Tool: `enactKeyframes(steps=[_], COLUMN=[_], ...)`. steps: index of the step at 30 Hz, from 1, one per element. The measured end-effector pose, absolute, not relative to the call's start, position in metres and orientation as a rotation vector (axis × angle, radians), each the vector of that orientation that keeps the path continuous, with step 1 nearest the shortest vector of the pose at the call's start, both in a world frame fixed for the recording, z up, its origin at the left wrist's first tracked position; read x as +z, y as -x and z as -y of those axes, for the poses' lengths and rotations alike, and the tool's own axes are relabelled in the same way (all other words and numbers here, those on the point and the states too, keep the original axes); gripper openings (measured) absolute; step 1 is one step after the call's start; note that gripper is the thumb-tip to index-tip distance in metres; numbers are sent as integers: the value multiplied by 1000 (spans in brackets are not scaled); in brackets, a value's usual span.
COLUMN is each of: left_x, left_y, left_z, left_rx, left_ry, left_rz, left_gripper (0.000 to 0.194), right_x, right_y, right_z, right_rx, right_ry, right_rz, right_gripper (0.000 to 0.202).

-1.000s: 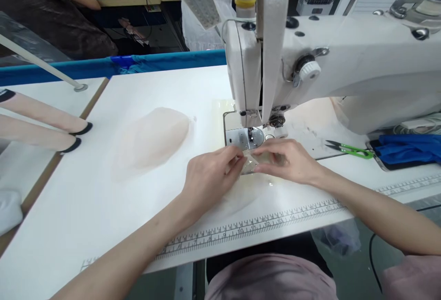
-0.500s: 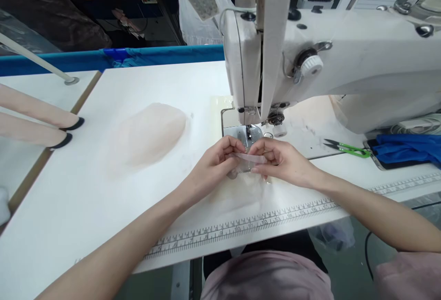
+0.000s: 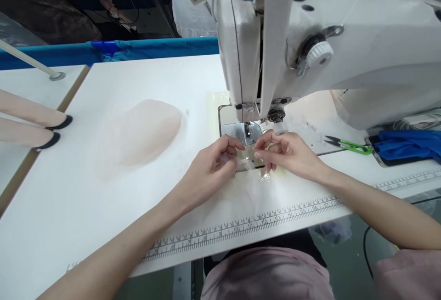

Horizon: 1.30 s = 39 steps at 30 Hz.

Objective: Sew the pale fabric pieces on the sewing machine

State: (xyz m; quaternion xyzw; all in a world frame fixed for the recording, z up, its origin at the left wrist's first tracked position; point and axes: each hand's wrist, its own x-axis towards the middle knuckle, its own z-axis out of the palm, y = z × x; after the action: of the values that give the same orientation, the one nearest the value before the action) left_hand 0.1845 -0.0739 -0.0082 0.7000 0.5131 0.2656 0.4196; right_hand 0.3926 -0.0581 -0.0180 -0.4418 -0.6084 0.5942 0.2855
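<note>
A white sewing machine stands over a metal needle plate in the white table. Just in front of the needle, my left hand has its fingers curled round a bit of sheer, pale fabric. To its right, my right hand is closed, thumb against index finger; anything pinched there is too small to tell. A small gap separates the two hands. Thin see-through material appears to lie below them, its edges hard to make out.
A sheer beige piece lies left on the table. Green-handled snips and blue cloth are at the right. Two beige tubular pieces with black ends reach in from the left. Another person is beyond the table.
My hands have moved slightly apart. The pale folded strip that stretched between the fingers no longer shows there. The whole view has shifted a little.
</note>
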Motion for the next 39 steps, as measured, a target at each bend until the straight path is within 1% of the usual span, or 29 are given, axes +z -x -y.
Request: enactKeyframes(steps=[3, 5, 8, 10, 14, 16, 20, 25, 33, 37, 39], left_x=[-9, -10, -11, -11, -13, -14, -11, -3, -12, -17, -18], left_y=[-187, -188, -189, -188, -184, -183, -182, -187, -191, -190, -190], left_z=[76, 77, 79, 79, 77, 75, 71, 70, 77, 78, 79], left_rx=[669, 684, 722, 727, 653, 601, 604, 689, 655, 674, 688], left_ry=[-1812, -1836, -1822, -1812, -1832, -1831, -1727, -1426, -1645, -1651, -1649], left_rz=[-1249, -1250, -1284, -1315, -1346, -1377, -1405, -1280, -1301, -1316, -1315], left_gripper=[16, 14, 10, 14, 32, 31, 21, 26, 29, 32, 34], right_x=[-17, -16, -20, -23, -26, -25, -22, -23, -21, -20, -22], right_y=[-388, -386, -383, -383, -387, -388, -389, -386, -384, -386, -386], right_z=[64, 68, 70, 69, 65, 63, 60, 61, 62, 60, 60], right_rx=[1484, 1362, 1254, 1261, 1364, 1476, 1630, 1769, 1809, 1812, 1845], right_ry=[1173, 1190, 1161, 1113, 1094, 1128, 1090, 1024, 983, 989, 975], right_rz=[1752, 1899, 1984, 1934, 1754, 1662, 1533, 1512, 1432, 1433, 1448], right_gripper=[35, 40, 28, 21, 15, 13, 12, 15, 12, 8, 10])
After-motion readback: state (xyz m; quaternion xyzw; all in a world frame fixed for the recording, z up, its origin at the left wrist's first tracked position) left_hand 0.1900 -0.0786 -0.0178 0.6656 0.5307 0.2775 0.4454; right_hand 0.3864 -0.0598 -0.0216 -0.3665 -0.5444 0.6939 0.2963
